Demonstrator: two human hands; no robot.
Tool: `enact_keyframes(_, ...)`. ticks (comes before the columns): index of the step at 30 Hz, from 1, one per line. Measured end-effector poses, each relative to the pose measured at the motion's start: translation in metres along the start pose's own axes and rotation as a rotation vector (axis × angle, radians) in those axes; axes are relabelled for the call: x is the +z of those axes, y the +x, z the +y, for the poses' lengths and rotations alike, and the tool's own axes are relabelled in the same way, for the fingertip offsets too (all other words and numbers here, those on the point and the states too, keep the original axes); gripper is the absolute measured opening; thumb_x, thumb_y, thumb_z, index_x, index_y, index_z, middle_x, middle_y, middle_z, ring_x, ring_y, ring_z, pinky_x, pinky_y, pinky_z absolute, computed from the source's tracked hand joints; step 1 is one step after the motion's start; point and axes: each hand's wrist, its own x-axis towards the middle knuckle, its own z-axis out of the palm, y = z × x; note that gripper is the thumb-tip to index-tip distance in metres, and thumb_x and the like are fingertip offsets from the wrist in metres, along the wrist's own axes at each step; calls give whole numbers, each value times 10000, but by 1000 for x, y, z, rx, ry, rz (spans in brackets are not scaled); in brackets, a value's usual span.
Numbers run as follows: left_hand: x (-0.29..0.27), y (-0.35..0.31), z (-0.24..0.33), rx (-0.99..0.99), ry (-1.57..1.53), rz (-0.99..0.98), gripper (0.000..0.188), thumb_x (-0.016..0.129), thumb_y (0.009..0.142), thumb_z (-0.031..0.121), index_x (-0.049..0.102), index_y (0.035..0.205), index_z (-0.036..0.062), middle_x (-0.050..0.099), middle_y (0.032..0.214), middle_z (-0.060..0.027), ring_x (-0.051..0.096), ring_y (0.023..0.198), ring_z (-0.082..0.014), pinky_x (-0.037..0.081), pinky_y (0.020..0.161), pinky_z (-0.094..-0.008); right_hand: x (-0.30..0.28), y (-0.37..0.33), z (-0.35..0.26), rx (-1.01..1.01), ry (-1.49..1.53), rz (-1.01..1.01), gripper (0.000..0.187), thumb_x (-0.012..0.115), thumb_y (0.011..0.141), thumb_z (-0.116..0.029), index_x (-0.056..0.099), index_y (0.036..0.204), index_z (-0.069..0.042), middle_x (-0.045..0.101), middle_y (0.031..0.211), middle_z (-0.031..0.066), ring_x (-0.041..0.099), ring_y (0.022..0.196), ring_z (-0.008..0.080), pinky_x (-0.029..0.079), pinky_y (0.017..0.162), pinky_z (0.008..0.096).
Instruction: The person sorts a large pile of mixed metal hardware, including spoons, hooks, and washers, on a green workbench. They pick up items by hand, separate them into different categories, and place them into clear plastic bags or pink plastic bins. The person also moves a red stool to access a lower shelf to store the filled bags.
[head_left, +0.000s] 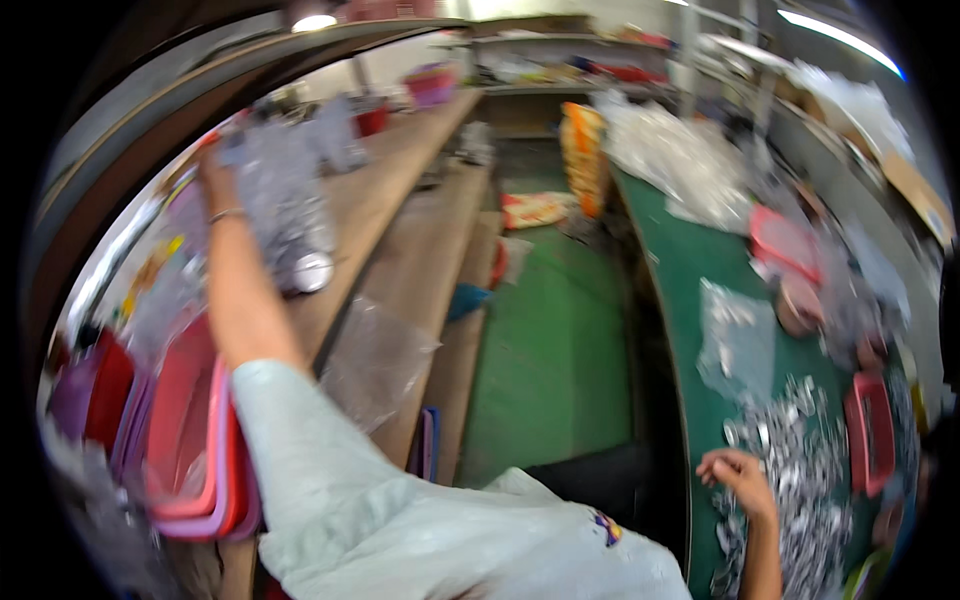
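My left arm stretches out to the wooden shelf on the left, where my left hand is raised beside clear plastic bags. Blur smears its fingers, and whether it grips anything is hidden. A round, shiny silver thing shows at the bottom of these bags. On the right, my right hand hovers at the near side of a green-topped table, fingers loosely bent and apart, holding nothing that I can see. Right by it spreads a heap of small silvery metal pieces. Farther back lies a clear bag with pale pieces.
Stacked red, pink and purple plastic baskets stand at the lower left. An empty clear bag lies on a lower shelf. A red basket borders the metal heap. Ahead, a green floor aisle leads to an orange-yellow sack.
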Motion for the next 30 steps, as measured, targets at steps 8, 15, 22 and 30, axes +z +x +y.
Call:
enact_keyframes(8, 105, 36, 23, -276, -376, -165, 424, 466, 759, -49, 513, 1180, -27, 553, 1175, -168, 502, 1139, -272, 385, 983, -352, -82, -103, 7, -140, -66, 558, 356, 570, 867, -262, 576, 1061, 36, 635, 891, 74, 563, 765, 116, 449, 692, 254)
enact_keyframes(15, 178, -54, 327, -496, -1508, -684, 344, 464, 864, 35, 494, 1196, -47, 533, 1204, -164, 493, 1149, -251, 386, 987, -342, -99, -200, 80, -8, -186, 975, 260, 553, 874, -170, 588, 1025, 38, 644, 876, 61, 561, 751, 106, 439, 704, 242)
enact_keyframes(22, 71, -304, 608, -25, -1553, -1637, 391, 585, 822, 115, 523, 1194, 13, 587, 1090, -108, 587, 923, -154, 465, 800, -268, -41, -243, 121, 287, -962, 1108, 417, 684, 725, -141, 548, 1098, -11, 522, 1097, 156, 460, 1048, 333, 367, 911, 384)
enact_keyframes(30, -60, -450, 731, 1236, -1492, -1435, 808, 733, 689, 196, 314, 1377, 139, 231, 1446, -124, 193, 1318, -407, 226, 1033, -549, 9, -233, 139, 397, -988, 1164, 735, 749, 661, -322, 439, 1280, -76, 312, 1370, 181, 297, 1246, 372, 243, 1018, 458)
